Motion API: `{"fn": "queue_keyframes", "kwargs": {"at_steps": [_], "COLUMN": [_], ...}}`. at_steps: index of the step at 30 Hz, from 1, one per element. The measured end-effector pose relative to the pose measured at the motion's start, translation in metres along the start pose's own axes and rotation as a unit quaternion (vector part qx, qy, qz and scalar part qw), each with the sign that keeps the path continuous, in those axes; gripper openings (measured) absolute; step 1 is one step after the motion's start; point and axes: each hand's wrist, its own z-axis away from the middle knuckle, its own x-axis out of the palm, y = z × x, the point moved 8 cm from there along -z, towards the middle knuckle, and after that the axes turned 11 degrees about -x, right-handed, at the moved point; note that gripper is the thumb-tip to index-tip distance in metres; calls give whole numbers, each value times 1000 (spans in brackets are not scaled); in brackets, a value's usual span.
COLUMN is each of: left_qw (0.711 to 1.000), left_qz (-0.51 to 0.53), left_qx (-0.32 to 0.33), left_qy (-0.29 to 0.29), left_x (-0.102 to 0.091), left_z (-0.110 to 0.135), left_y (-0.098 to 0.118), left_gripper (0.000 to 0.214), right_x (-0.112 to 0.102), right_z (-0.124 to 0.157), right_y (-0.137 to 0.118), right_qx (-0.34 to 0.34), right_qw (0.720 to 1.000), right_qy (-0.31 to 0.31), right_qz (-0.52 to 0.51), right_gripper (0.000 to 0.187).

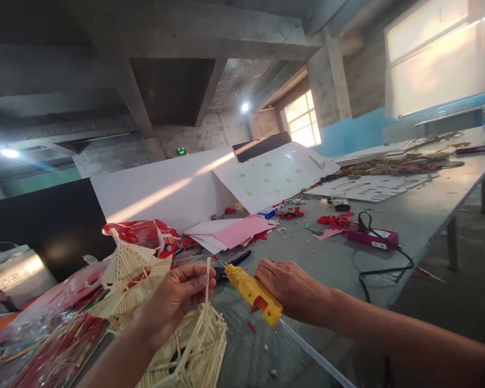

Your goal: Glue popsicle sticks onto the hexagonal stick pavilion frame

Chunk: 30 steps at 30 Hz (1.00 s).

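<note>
My left hand [186, 293] pinches a thin wooden stick [208, 283], held nearly upright above a model roof section [198, 350] built of pale sticks. My right hand [281, 283] is wrapped round a yellow hot glue gun [253, 293], its nozzle pointing left toward the stick, a small gap between them. A long clear glue stick [315, 353] trails out of the gun's back end. Left of my left hand stands a tiered pagoda-like stick model [127, 264], partly hidden by the hand and forearm.
Behind my hands lie dark-handled pliers [236, 261] and pink and white paper sheets [234, 234]. A purple power strip [372, 237] with a black cord sits at right near the table edge. Plastic-wrapped red sticks [60, 345] and a red bag [145, 234] crowd the left.
</note>
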Motion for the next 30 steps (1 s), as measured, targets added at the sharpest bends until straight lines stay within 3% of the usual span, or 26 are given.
{"fn": "queue_keyframes", "kwargs": {"at_steps": [3, 7, 14, 17, 21, 30], "left_qw": [999, 981, 886, 850, 828, 827], "left_qz": [-31, -191, -462, -523, -556, -557], "left_qx": [-18, -7, 37, 59, 71, 66], "left_qy": [11, 24, 12, 14, 28, 40], "left_x": [-14, -33, -45, -40, -37, -39], "left_z": [4, -1, -16, -15, -14, -17], "left_y": [5, 9, -3, -5, -6, -10], "left_gripper": [25, 25, 23, 21, 19, 20], "right_x": [23, 57, 90, 89, 75, 44], "right_z": [2, 5, 6, 4, 3, 5], "right_y": [-1, -5, 2, 8, 6, 1], "right_qx": [-23, -70, -121, -95, -87, -26], "right_qw": [999, 993, 971, 966, 958, 960], "right_qy": [-45, -81, -130, -153, -195, -134], "right_qz": [-12, -54, -162, -183, -190, -243], "right_gripper": [18, 26, 19, 22, 27, 38]}}
